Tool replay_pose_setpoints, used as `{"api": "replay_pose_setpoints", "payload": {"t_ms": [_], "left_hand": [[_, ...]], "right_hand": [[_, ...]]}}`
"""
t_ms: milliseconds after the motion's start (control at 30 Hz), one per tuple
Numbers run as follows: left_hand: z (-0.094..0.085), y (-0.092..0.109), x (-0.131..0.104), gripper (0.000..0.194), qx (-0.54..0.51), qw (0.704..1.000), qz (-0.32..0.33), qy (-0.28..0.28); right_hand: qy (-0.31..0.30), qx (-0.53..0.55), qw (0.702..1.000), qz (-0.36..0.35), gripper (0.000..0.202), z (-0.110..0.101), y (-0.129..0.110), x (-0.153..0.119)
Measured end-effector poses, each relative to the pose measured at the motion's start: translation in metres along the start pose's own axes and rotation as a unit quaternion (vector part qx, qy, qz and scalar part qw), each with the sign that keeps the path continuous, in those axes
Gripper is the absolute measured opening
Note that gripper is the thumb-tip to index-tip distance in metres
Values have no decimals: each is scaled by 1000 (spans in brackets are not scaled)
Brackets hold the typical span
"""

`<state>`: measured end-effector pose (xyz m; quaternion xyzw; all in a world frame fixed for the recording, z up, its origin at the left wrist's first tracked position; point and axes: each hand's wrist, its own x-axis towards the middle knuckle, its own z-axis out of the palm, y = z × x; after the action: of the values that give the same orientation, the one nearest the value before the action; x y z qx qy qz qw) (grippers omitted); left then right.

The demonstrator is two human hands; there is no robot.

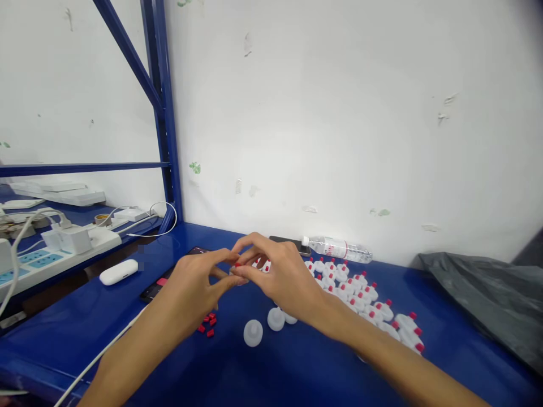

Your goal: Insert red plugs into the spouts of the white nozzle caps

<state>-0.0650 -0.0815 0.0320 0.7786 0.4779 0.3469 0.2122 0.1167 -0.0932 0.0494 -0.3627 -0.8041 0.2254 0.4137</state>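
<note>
My left hand [199, 277] and my right hand [275, 271] meet over the middle of the blue table, their fingertips pinched together. Between my right fingertips shows a small red cap [238, 265]. Just below it, a whitish translucent piece [240, 280], mostly covered by fingers, is pinched by my left hand. Loose red caps [210, 333] lie under my left hand. Nearer to me stand white nozzle tops without red caps, one of them a round white nozzle top [253, 333]. Right of my hands spread many white nozzle tops with red caps [360, 299].
A clear plastic bottle [339, 249] lies by the wall beside a dark phone [292, 244]. Another dark phone [153, 291] lies left, near a white case [119, 272]. A power strip [63, 251] with cables sits far left. Grey plastic sheeting [487, 305] covers the right side.
</note>
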Motion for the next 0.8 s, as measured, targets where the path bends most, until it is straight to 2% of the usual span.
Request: {"api": "replay_pose_setpoints", "payload": {"t_ms": [67, 167, 233, 300, 400, 500, 600, 700, 800], "left_hand": [[-4, -3, -2, 29, -29, 999, -23, 33], [-6, -3, -3, 31, -96, 991, -49, 82], [-4, -2, -2, 32, -130, 986, -69, 74], [-1, -1, -2, 31, -131, 987, -76, 54], [2, -2, -1, 25, -37, 998, -26, 47], [2, -6, -1, 31, 96, 994, 56, 13], [1, -9, 0, 41, 118, 988, 96, -16], [-9, -13, -1, 46, 30, 999, 40, -1], [-32, -23, -3, 50, -87, 992, -64, 62]], "right_hand": [[4, 11, 1000, -5, 17, -1, -2, -1], [46, -76, 996, -32, 33, 1, 2, -2], [47, -145, 987, -46, 48, 4, 9, -3], [17, -170, 984, -45, 41, 7, 14, -3], [-18, -177, 983, -32, 18, 8, 17, -3], [-40, -228, 972, -36, 17, 5, 17, -3], [-54, -299, 950, -70, 23, 3, 16, -3], [-50, -372, 919, -122, 23, -2, 20, -3], [-42, -434, 895, -94, 19, -13, 32, -3]]}}
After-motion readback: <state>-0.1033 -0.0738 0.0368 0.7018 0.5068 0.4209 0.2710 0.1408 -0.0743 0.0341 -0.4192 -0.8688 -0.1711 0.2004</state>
